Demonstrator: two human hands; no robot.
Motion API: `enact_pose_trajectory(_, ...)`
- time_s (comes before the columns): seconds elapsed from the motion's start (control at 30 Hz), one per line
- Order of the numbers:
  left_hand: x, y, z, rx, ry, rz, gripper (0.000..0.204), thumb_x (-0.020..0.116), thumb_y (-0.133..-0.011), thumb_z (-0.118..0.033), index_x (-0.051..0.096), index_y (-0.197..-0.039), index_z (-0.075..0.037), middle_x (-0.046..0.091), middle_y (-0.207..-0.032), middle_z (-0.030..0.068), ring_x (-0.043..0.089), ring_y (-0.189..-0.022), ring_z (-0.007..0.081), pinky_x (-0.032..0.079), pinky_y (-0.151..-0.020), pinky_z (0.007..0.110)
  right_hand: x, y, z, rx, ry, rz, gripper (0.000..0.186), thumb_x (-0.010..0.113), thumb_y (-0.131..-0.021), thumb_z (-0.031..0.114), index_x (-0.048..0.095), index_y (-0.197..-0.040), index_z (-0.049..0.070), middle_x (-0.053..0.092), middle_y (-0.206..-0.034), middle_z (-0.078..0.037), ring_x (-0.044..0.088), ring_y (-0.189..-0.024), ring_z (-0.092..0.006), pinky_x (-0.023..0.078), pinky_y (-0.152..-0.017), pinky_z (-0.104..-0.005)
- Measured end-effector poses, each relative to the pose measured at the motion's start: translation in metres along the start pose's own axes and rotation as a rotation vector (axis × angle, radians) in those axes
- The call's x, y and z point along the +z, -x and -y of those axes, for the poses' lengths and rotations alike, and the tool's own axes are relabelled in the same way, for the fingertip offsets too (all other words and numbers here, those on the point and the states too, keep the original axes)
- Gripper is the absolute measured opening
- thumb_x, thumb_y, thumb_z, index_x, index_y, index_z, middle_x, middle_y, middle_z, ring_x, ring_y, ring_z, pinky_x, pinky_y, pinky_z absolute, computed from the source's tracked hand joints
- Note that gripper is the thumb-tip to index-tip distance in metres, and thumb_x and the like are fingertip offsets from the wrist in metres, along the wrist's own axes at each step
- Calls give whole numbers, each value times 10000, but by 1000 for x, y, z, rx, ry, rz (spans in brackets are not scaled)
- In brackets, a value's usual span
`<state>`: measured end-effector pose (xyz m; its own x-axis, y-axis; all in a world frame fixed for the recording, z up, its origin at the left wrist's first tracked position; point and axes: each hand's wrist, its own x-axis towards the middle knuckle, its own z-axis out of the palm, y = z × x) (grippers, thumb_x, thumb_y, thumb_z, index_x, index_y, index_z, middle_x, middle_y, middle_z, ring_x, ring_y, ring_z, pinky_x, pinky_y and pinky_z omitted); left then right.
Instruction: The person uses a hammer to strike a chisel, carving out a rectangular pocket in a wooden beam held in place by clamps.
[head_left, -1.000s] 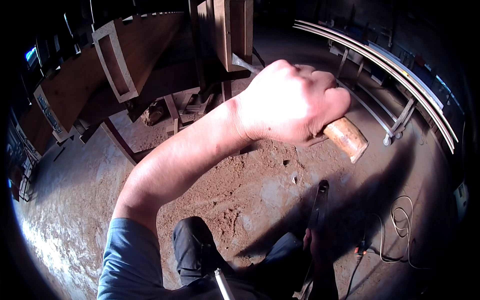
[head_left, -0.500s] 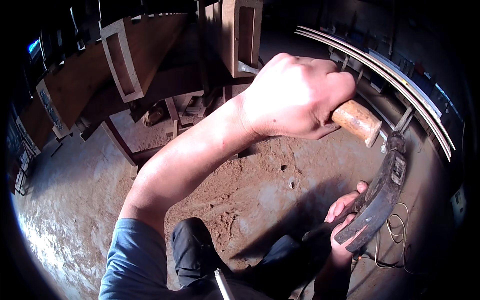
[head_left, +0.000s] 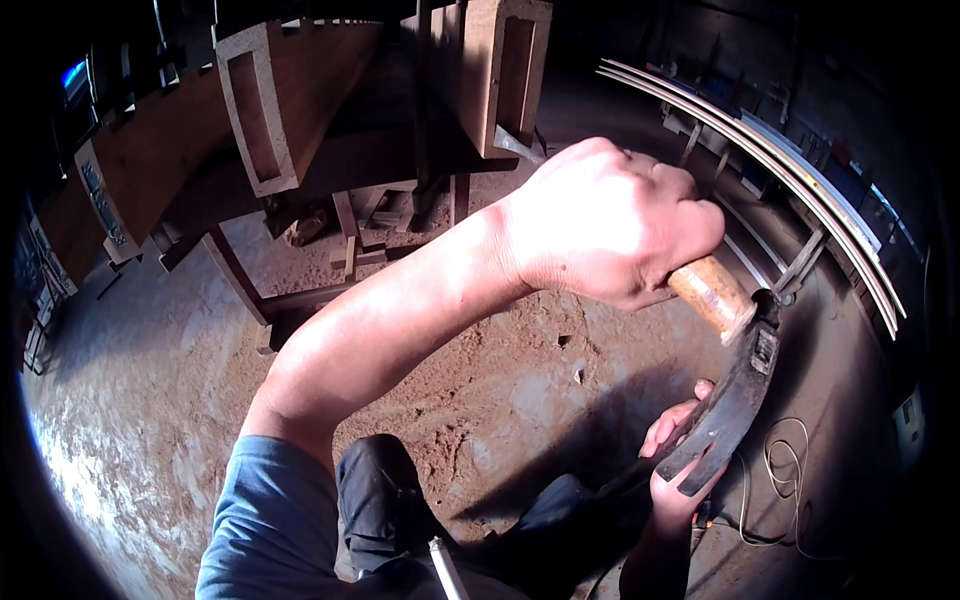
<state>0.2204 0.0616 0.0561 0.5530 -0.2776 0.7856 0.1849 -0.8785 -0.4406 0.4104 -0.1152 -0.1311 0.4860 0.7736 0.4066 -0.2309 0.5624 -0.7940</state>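
Note:
My left hand point(head_left: 625, 225) is closed round a chisel point(head_left: 714, 292). Its wooden handle sticks out to the right of my fist, and its metal blade shows on the other side, at the lower corner of an upright wooden end point(head_left: 487, 75) with a long rectangular recess. Whether the cutting edge touches the wood, I cannot tell. Below and to the right, my right hand point(head_left: 675, 430) grips a claw hammer point(head_left: 735, 400). The hammer's striking end overlaps the butt of the chisel handle in view; contact is unclear. Its claw points down toward me.
More long wooden pieces point(head_left: 258, 110) with recessed ends lie at the upper left. Thin strips point(head_left: 800, 190) rest on supports at the right. Sawdust and offcuts cover the floor point(head_left: 470, 380). A cable point(head_left: 795, 480) coils at the lower right. A cigarette point(head_left: 447, 570) juts in below.
The hammer has swung left to the end of the chisel handle. My left hand, chisel and the wooden pieces appear slightly lower and further right in the picture.

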Motion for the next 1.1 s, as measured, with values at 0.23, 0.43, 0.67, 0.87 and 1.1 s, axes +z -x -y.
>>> enact_pose_trajectory(0.23, -4, -1, 4, -2, 52, -108, 292, 815, -666, -255, 599, -837, -155, 542, -694, 34, 631, -588, 236, 493, -464, 364, 3, -3, 2, -35, 58, 45, 477, 512, -1057, 396, 469, -1282, -23, 582, -760, -113, 544, -550, -197, 478, -482, -308)
enact_pose_trajectory(0.43, -8, 13, -4, 61, -3, 26, 295, 790, -658, -323, 579, -813, -186, 531, -722, 9, 612, -612, 206, 433, -456, 349, 2, -5, -1, -160, 194, 59, 541, 584, -999, 528, 516, -1175, 21, 546, -803, -80, 534, -583, -166, 463, -510, -276)
enact_pose_trajectory(0.67, -14, 15, -4, 26, 8, -7, 299, 799, -633, -327, 586, -806, -206, 515, -715, -9, 594, -604, 201, 384, -457, 359, 5, 1, 10, -262, 250, 208, 576, 759, -904, 494, 533, -1146, 22, 563, -865, -78, 589, -702, -190, 510, -624, -314)
enact_pose_trajectory(0.87, -21, 23, -1, 54, 24, 6, 324, 810, -627, -313, 581, -810, -177, 523, -724, 1, 587, -599, 201, 385, -456, 353, 26, 5, 9, -402, 436, 195, 453, 736, -923, 265, 520, -1173, -46, 612, -922, -132, 611, -779, -229, 542, -739, -342)
enact_pose_trajectory(1.1, -16, 23, -3, 107, 46, -2, 305, 799, -658, -299, 576, -818, -165, 532, -740, 2, 578, -593, 190, 398, -439, 339, 34, -6, 2, -600, 746, 163, 376, 780, -915, 304, 567, -997, 5, 522, -769, -38, 542, -702, -194, 477, -645, -312)
